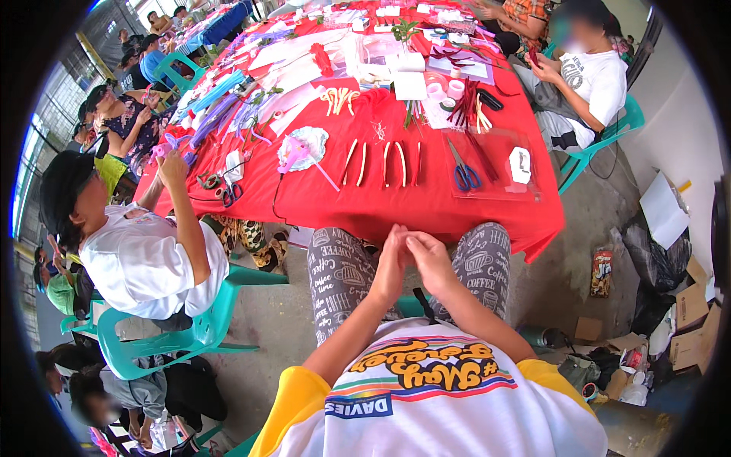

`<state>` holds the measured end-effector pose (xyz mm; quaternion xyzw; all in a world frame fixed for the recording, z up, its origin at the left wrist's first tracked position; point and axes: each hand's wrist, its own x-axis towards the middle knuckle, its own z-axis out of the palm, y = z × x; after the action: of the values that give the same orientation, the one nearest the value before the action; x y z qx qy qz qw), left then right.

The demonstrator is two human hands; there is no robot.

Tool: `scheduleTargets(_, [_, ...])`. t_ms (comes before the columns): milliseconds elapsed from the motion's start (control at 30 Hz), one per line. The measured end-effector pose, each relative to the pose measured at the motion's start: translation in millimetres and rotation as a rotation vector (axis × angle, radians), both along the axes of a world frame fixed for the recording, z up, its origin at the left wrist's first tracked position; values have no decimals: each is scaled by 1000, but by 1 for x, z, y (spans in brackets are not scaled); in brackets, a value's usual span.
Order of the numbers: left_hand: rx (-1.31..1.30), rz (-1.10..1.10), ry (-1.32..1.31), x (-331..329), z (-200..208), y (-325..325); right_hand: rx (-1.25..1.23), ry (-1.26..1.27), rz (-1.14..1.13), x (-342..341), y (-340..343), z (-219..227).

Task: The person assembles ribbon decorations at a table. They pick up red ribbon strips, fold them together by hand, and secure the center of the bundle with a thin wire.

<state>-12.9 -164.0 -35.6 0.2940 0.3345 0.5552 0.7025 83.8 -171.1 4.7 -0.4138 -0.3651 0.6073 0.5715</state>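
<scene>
My left hand (391, 265) and my right hand (430, 263) meet above my lap, just off the near edge of the red-covered table (472, 212). Both have their fingers closed and pressed together at the tips. Whether something small is between them is hidden. Nearest on the cloth lie bent cream strips (362, 164) and a dark red strip (418, 164) in a loose row. To their right, blue-handled scissors (464, 169) rest on a clear plastic sheet (495, 186) beside a white card (520, 165). Left of the row, a pink piece (295, 154) sits on crumpled white wrapping.
Dark red strips (466, 107), yellowish strips (339, 100), purple stems (217, 122) and pink tape rolls (455, 88) crowd the table farther back. A person in white (152, 251) sits at left on a green chair (213, 320); another person (586, 84) sits at right. Boxes (689, 305) lie along the right wall.
</scene>
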Motion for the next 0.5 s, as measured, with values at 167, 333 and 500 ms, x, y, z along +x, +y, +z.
scheduleTargets(167, [560, 14, 265, 38, 112, -22, 677, -546, -36, 6, 13, 49])
scheduleTargets(333, [1168, -219, 780, 42, 173, -30, 372, -58, -136, 32, 17, 79])
scheduleTargets(500, [812, 404, 1486, 8, 150, 36, 251, 449, 193, 38, -35, 165])
